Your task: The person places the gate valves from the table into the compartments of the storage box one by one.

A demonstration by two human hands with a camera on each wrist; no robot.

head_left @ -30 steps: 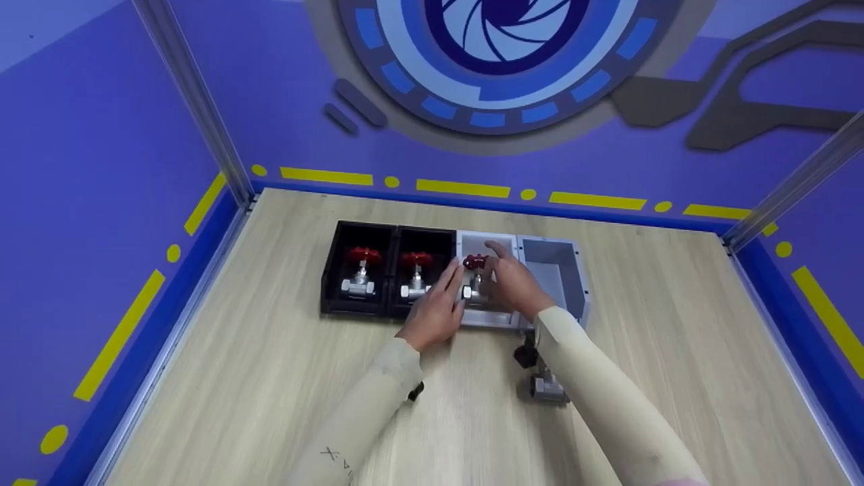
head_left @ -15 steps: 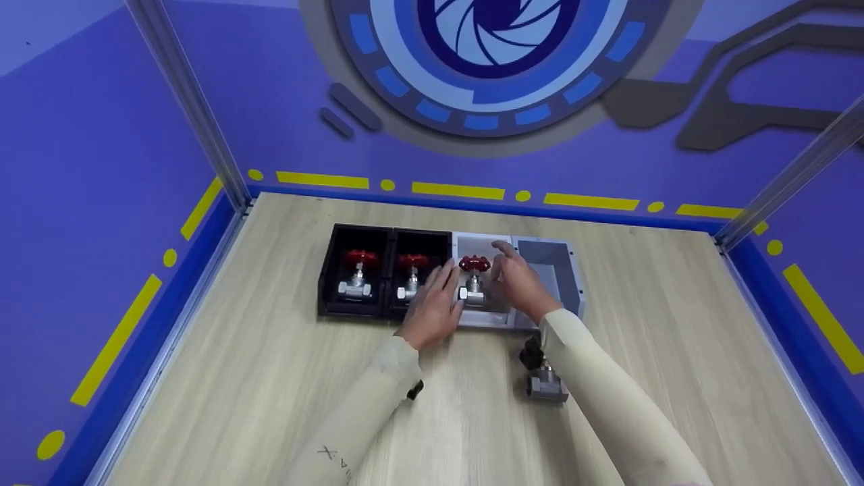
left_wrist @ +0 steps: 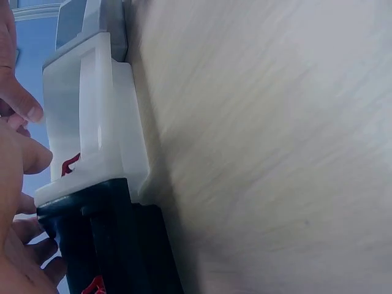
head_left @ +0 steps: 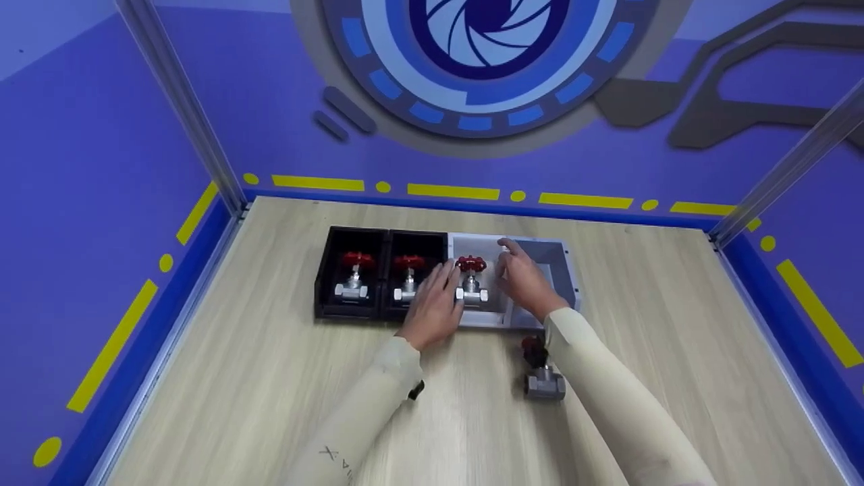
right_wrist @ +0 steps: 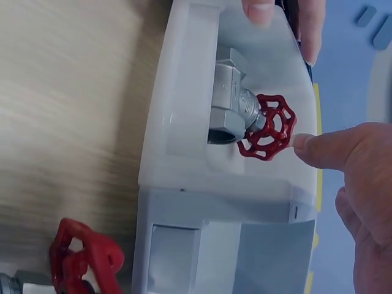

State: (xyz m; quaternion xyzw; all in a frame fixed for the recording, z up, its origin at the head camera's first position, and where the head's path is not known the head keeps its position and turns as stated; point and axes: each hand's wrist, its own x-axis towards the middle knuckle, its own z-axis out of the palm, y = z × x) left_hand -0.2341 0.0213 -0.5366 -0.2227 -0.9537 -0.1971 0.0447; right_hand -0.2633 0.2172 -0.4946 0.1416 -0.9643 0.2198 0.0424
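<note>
A gate valve with a red handwheel stands in the white bin. My right hand hovers over the right side of that bin, its index finger extended. In the right wrist view a fingertip lies close by the wheel's rim; contact is unclear. My left hand lies with fairly straight fingers over the border between the white bin and the neighbouring black bin, left of the valve. It partly hides a second red-wheeled valve in the black bin.
Leftmost, another black bin contains a red-wheeled valve. A grey bin closes the row at the right. One more valve is on the wooden table, near my right forearm. Blue panels surround the table.
My right hand has let go of the valve in the white bin and drawn off to the right. The valve stays there. My left hand keeps its place; the head view has shifted slightly.
</note>
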